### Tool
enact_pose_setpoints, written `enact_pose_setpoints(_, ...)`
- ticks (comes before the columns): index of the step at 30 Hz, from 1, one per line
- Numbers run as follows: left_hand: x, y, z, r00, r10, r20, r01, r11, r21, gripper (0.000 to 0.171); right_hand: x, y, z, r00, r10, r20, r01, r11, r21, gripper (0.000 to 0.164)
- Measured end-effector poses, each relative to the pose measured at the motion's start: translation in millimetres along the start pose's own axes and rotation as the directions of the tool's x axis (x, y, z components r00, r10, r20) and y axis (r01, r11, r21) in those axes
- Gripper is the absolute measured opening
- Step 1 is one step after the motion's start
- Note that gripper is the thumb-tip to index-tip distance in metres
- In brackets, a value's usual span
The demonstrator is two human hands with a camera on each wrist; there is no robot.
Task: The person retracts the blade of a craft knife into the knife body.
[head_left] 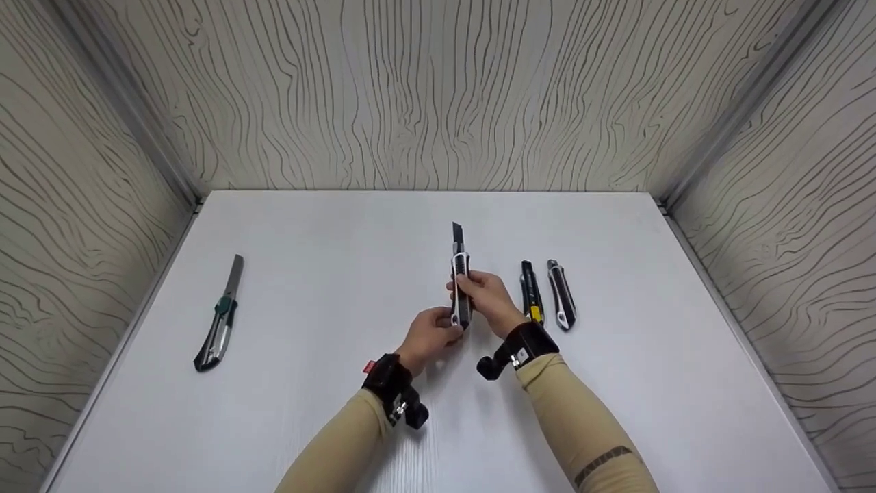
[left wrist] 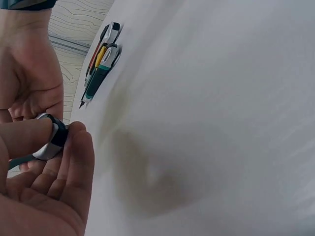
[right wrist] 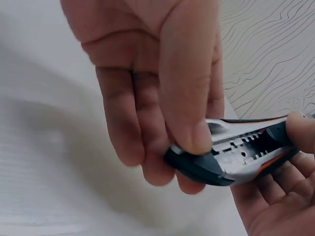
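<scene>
Both hands hold a silver-and-black utility knife [head_left: 460, 263], its blade [head_left: 458, 234] extended and pointing away from me. My right hand [head_left: 487, 291] grips it around the middle. In the right wrist view, the right thumb [right wrist: 301, 132] lies on the slider area of the knife [right wrist: 236, 160]. The butt end is pinched by my left hand [head_left: 431, 333]. In the left wrist view, thumb and fingers of the left hand [left wrist: 44, 196] close around that end of the knife [left wrist: 51, 142]. The knife is raised off the table.
On the white table [head_left: 342, 274], a knife with a green slider [head_left: 222, 315] lies at the left, blade out. Right of my hands lie a black knife with a yellow part [head_left: 531, 291] and a silver-and-black knife [head_left: 562, 294]. Wood-patterned walls [head_left: 424, 96] enclose the back and sides.
</scene>
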State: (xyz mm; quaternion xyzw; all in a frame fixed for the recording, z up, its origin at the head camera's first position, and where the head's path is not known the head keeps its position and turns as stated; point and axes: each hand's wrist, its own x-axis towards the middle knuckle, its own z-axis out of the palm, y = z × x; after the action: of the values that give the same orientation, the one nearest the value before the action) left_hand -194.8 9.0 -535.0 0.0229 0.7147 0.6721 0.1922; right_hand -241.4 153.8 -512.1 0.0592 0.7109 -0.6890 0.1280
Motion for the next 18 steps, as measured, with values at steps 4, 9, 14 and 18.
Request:
enact_pose_setpoints(4, -0.7, -5.5, 4.8, 0.999, -0.036, 0.031, 0.038, 0.996, -0.079, 0.031, -0.3, -0.2, 0.5, 1.000, 0.009, -0.025, -0.010, 1.000, -0.014, 0.037)
enact_pose_setpoints(9, -2.8, -7.4, 5.9, 0.997, -0.026, 0.070, 0.035, 0.992, -0.122, 0.029, -0.4, -0.1, 1.0, 0.999, 0.034, -0.026, -0.035, 0.999, -0.018, 0.037)
enact_pose_setpoints(14, -3.7, -6.5, 6.1, 0.998, -0.011, 0.067, 0.019, 0.993, -0.116, 0.027, -0.6, 0.6, 1.6, 0.998, 0.064, -0.013, -0.063, 0.998, 0.008, 0.039)
enact_pose_setpoints(18, -4.7, -5.9, 6.3, 0.998, -0.004, 0.068, 0.011, 0.994, -0.109, 0.026, -1.5, 1.3, 1.9, 0.997, 0.073, -0.012, -0.072, 0.997, 0.026, 0.039)
